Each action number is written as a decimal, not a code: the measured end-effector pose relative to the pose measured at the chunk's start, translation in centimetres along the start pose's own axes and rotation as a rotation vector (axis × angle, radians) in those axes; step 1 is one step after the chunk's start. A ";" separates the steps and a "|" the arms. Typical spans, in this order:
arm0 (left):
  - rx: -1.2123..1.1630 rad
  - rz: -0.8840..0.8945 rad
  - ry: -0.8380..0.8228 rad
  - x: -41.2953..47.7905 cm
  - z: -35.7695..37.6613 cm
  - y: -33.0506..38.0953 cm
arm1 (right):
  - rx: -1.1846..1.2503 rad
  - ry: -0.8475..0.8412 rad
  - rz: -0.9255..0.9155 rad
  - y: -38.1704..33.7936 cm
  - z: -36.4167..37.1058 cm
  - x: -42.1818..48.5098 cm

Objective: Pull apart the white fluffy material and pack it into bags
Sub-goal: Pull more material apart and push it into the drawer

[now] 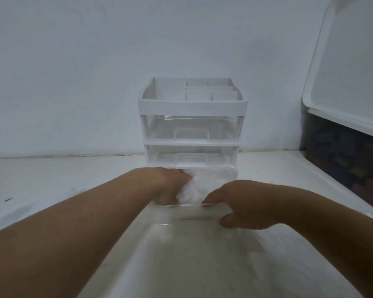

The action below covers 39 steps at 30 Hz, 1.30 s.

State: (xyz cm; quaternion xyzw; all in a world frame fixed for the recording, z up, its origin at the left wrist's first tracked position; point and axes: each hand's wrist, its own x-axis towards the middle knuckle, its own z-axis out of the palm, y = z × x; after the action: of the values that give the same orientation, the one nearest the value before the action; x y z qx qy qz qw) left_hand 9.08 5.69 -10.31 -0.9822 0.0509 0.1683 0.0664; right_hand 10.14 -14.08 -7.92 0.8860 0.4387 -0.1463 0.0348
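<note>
Head view: my left hand (170, 187) in open bottom drawer (181, 204), gripping white fluff (205, 184); right hand (237, 208) grips drawer front. Fluff just right of left hand, the nearer one.

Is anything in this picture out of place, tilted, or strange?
Mostly no. The bottom drawer of the organizer stands pulled out, held by the right hand, while the left hand grips the white fluffy material inside. At the right, a large white lid leans tilted above a dark bin.
</note>
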 end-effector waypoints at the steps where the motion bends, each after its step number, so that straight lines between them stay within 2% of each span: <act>1: -0.004 0.008 0.021 -0.1 0.2 -0.2 | 0.002 -0.011 0.000 0.1 -0.1 0.1; 4: -0.022 0.016 0.106 -1.2 -0.1 -0.7 | -0.002 -0.026 -0.004 0.1 0.0 0.3; 7: -0.178 -0.022 0.185 -3.2 -1.3 -1.6 | 0.013 -0.036 0.000 0.2 0.3 0.3; 9: -0.201 -0.026 0.253 -4.4 -1.7 -2.3 | 0.019 -0.033 -0.007 0.3 0.4 0.3; 12: -0.057 -0.092 0.217 -4.7 -0.7 -2.6 | 0.017 -0.026 -0.010 0.3 0.6 0.2; 19: -0.013 -0.125 0.166 -3.1 0.5 -2.3 | 0.055 -0.049 -0.020 0.5 -0.8 -2.0; 21: 0.003 -0.121 0.161 -3.1 0.4 -2.1 | 0.137 0.002 -0.004 0.9 -2.1 -3.0; 23: -0.007 -0.125 0.163 -3.3 0.4 -2.2 | 0.203 0.150 0.011 1.4 -3.1 -3.5; 25: -0.012 -0.132 0.162 -3.3 0.4 -2.2 | 0.096 0.274 0.026 1.8 -3.1 -3.2; 26: -0.007 -0.133 0.163 -3.3 0.4 -2.1 | 0.020 0.263 0.039 1.7 -2.7 -2.9; 30: 0.002 -0.139 0.154 -3.4 0.4 -2.0 | -0.153 0.033 0.070 0.8 0.0 -1.1; 32: 0.036 -0.140 0.119 -3.7 -0.1 -1.6 | -0.157 0.042 0.071 0.8 0.2 -1.1; 34: 0.061 -0.146 0.101 -4.3 -1.0 -1.3 | -0.097 0.123 0.066 1.0 -0.5 -2.0; 36: 0.071 -0.153 0.160 -5.2 -2.5 -0.5 | 0.021 0.265 0.075 1.7 -1.3 -4.0; 39: -0.008 -0.134 0.466 -6.5 -4.9 2.4 | 0.310 0.479 0.175 4.0 -1.5 -7.1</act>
State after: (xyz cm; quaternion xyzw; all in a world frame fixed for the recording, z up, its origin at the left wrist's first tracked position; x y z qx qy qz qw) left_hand 4.29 3.09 -3.82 -0.9959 -0.0013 -0.0673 0.0599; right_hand 9.57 -21.71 -4.70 0.9244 0.3288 0.0051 -0.1931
